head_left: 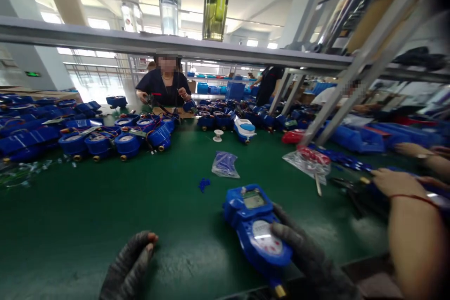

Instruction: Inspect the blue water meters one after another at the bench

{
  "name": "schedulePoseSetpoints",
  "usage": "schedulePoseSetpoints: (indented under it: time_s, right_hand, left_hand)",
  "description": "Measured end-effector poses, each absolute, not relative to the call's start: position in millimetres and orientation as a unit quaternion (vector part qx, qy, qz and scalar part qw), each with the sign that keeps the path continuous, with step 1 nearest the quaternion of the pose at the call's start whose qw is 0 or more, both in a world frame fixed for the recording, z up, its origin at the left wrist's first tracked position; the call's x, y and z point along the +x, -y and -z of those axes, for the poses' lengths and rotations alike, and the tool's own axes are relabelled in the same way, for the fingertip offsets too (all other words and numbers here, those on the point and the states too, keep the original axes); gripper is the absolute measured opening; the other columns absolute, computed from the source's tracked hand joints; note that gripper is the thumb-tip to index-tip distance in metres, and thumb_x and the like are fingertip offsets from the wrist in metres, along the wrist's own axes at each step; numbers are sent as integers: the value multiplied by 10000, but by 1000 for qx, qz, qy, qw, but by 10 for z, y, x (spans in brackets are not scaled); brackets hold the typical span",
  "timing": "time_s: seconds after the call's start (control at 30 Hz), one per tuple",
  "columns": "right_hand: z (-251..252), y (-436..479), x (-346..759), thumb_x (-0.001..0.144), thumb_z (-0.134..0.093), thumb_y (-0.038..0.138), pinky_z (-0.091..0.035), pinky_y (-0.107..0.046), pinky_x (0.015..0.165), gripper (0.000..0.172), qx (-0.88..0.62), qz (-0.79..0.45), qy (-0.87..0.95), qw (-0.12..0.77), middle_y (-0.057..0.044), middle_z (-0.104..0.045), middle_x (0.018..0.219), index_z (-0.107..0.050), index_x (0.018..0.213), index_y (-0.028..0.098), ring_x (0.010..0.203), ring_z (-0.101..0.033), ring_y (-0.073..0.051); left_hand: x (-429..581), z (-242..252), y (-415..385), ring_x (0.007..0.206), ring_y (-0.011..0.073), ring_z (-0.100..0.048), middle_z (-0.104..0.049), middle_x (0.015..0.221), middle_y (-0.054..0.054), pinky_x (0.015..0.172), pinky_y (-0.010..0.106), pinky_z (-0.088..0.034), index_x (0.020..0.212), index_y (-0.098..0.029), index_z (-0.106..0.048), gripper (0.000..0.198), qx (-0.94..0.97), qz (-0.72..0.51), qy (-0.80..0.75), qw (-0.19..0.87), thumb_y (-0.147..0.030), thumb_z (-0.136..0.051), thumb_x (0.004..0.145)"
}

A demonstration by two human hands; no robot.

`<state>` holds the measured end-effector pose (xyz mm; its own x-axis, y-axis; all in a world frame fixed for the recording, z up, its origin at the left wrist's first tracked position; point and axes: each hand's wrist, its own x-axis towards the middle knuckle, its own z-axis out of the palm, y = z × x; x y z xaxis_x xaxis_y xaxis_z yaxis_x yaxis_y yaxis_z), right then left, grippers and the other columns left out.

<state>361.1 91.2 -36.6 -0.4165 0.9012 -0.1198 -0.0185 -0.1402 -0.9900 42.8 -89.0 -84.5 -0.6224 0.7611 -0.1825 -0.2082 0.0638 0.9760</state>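
Observation:
A blue water meter (251, 239) with a small display window and a round white dial lies tilted in my right hand (298, 239), which wears a dark grey glove. The thumb rests by the dial and the fingers go round the far side. A brass fitting shows at the meter's near end. My left hand (131, 262), in a dark glove with bare fingertips, hovers over the green tabletop (183, 206) at the lower left. Its thumb and fingertips are pinched together; whatever may be between them is too small to make out.
Ahead lie small blue pieces (203, 184), a plastic bag of blue parts (225, 165), a white spool (218, 136) and a white-and-blue meter (244, 129). Several blue meters (126, 144) crowd the left. A bag of red parts (311, 159) and a co-worker's arm (415, 215) are at right.

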Motion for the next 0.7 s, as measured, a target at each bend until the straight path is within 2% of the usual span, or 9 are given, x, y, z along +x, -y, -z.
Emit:
schedulePoseSetpoints:
  time_s: [0.07, 0.13, 0.23, 0.3, 0.4, 0.5, 0.6, 0.7]
  right_hand:
    - [382, -720, 3238, 721, -705, 469, -511, -478, 872, 737, -353, -704, 509, 347, -145, -665, 1186, -487, 1378, 217, 1015, -663, -317]
    - [408, -554, 2831, 757, -694, 430, -509, -468, 895, 744, -319, -744, 476, 345, -128, -659, 1195, -417, 1415, 221, 1014, -663, -290]
    - [461, -535, 2389, 806, -658, 426, -495, -431, 940, 690, -260, -756, 510, 318, -98, -634, 1235, -396, 1415, 234, 1044, -647, -244]
    - [508, -763, 2271, 830, -617, 429, -494, -407, 940, 583, -287, -686, 593, 309, -81, -647, 1190, -473, 1355, 220, 1038, -636, -221]
    - [596, -1337, 2261, 841, -545, 355, -497, -379, 901, 401, -408, -454, 700, 371, -77, -672, 1057, -596, 1197, 178, 972, -628, -205]
    - [722, -1812, 2248, 817, -529, 243, -482, -337, 872, 311, -464, -275, 780, 319, -80, -670, 1005, -639, 1098, 165, 917, -614, -193]
    - [892, -1975, 2153, 806, -553, 227, -461, -290, 824, 242, -488, -207, 817, 228, -77, -673, 980, -654, 1015, 159, 873, -597, -180]
    - [1017, -1955, 2055, 818, -567, 267, -443, -283, 788, 199, -506, -184, 815, 213, -86, -677, 961, -667, 947, 153, 856, -593, -187]
  left_hand:
    - [461, 689, 749, 1195, 295, -577, -596, 1322, 46, 1045, 410, -475, 1238, -302, -597, 602, 232, -629, -590, 450, -503, -778, 700]
    - [489, 495, 573, 1248, 294, -534, -510, 1420, 48, 1047, 418, -470, 1345, -318, -500, 663, 254, -617, -545, 507, -477, -748, 751]
    - [476, 276, 315, 1274, 300, -508, -511, 1416, 73, 1079, 452, -428, 1401, -291, -430, 675, 280, -630, -468, 553, -394, -721, 801]
    - [420, 250, 190, 1234, 311, -541, -564, 1354, 103, 1073, 472, -426, 1377, -232, -457, 635, 286, -651, -441, 548, -377, -707, 812]
    - [308, 355, 60, 1142, 342, -602, -627, 1251, 136, 998, 518, -484, 1332, -172, -484, 612, 283, -681, -438, 514, -402, -697, 806]
    - [234, 466, -65, 1083, 349, -632, -645, 1210, 133, 930, 536, -526, 1331, -185, -469, 612, 277, -703, -437, 488, -423, -684, 810]
    - [204, 486, -181, 1063, 333, -644, -647, 1204, 121, 945, 515, -522, 1319, -199, -477, 602, 284, -707, -433, 482, -424, -695, 805]
    - [179, 465, -229, 1071, 324, -644, -656, 1191, 112, 951, 488, -525, 1312, -200, -492, 605, 281, -700, -440, 488, -459, -691, 802]
